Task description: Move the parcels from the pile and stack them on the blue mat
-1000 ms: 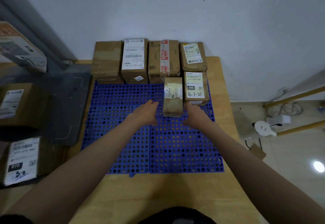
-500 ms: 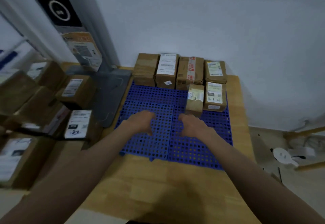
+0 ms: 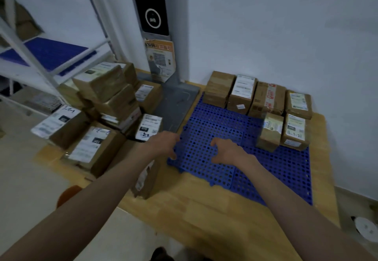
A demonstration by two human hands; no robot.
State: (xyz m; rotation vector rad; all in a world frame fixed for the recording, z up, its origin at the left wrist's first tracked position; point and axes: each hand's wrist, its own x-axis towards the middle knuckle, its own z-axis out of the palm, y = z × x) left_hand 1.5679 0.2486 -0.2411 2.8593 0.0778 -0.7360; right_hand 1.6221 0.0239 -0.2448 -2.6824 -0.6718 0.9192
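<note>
Six parcels (image 3: 243,93) sit on the mat (image 3: 214,144): four in a row along its 12 o'clock edge, two more just in front of that row at 2 o'clock, touching each other. The mat lies on your worktop (image 3: 204,209). The pile (image 3: 106,105) stands at 9 o'clock from the mat, cardboard boxes heaped several high, white labels up. Your left hand (image 3: 163,144) hovers over the mat's 9 o'clock edge, fingers loosely curled and holding nothing. Your right hand (image 3: 227,150) hangs over the middle of the mat, fingers likewise slack and bare. A grey stand (image 3: 178,99) rises between pile and mat; a white rack (image 3: 41,56) stands at 10 o'clock.
</note>
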